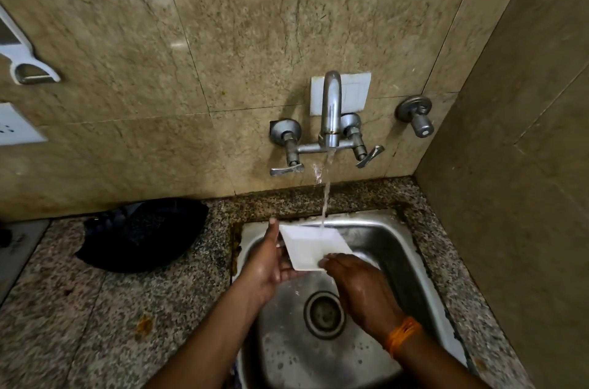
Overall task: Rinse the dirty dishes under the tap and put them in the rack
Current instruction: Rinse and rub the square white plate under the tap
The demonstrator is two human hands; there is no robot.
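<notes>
A white square dish (310, 246) is held over the steel sink (376, 229) under the running stream from the wall tap (330, 114). My left hand (266, 264) grips the dish by its left edge, thumb up along the rim and fingers underneath. Over the dish's near right corner lies my right hand (353, 280), its fingers touching the inside surface. Both hands are wet. Water lands on the dish's far side. No rack is in view.
A dark cloth or bag (140, 235) lies on the granite counter (95, 309) left of the sink. The sink drain (324, 313) sits below the hands. A side wall closes off the right. A spare valve (416, 116) sticks out of the back wall.
</notes>
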